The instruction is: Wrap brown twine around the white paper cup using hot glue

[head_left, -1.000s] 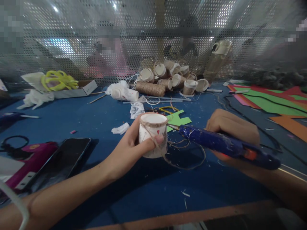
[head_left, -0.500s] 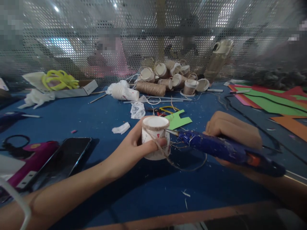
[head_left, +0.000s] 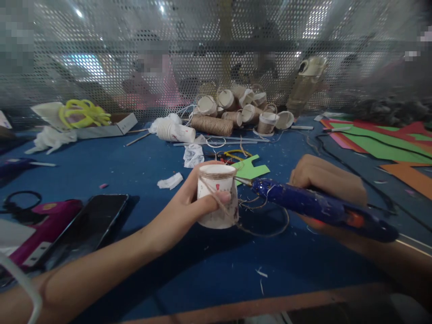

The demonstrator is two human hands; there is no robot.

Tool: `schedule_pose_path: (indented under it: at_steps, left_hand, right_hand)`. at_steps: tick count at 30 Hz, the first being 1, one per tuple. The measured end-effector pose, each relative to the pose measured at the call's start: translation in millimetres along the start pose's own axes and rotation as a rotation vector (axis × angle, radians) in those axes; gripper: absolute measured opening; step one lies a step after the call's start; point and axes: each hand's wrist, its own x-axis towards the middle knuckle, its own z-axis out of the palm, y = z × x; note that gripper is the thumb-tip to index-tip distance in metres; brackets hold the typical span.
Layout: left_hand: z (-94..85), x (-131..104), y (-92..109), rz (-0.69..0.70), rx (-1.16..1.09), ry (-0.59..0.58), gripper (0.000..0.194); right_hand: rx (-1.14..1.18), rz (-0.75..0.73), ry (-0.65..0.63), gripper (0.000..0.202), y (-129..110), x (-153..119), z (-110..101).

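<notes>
My left hand is closed round a white printed paper cup, thumb across its front. Brown twine is wound below the cup's rim. A loose length of it passes under my thumb and loops out to the right above the table. My right hand grips a blue hot glue gun, with a glue stick showing at its rear. The gun's metal nozzle points left, at the twine by the cup's right edge; whether it touches cannot be made out.
Twine-wrapped cups and a twine roll lie at the back, before a perforated metal screen. Stacked paper cups are left of them. A phone and magenta glue gun lie left, coloured paper and a black cable right.
The cup has tipped slightly more upright and turned a little, showing more of its front. The glue gun has shifted slightly, its rear end a bit higher, with the nozzle still at the cup's right edge.
</notes>
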Motion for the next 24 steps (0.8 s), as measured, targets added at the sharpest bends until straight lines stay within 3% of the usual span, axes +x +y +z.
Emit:
schedule_pose_path:
  at_steps: [7,16,24]
  left_hand:
    - [5.0,-0.7,4.8,-0.005,-0.014,0.016,0.058]
    - [-0.8,-0.7,3.4,0.036,-0.094,-0.081,0.048]
    - [-2.5,-3.1,1.3,0.069,0.006,-0.079,0.051]
  right_hand:
    - [0.024,-0.031,0.008,0.025,1.4,0.0,0.0]
    - [0.017,-0.014,0.016,0.028,-0.4,3.5,-0.3]
    - [0.045,-0.028,0.057,0.025,-1.5,3.2,2.6]
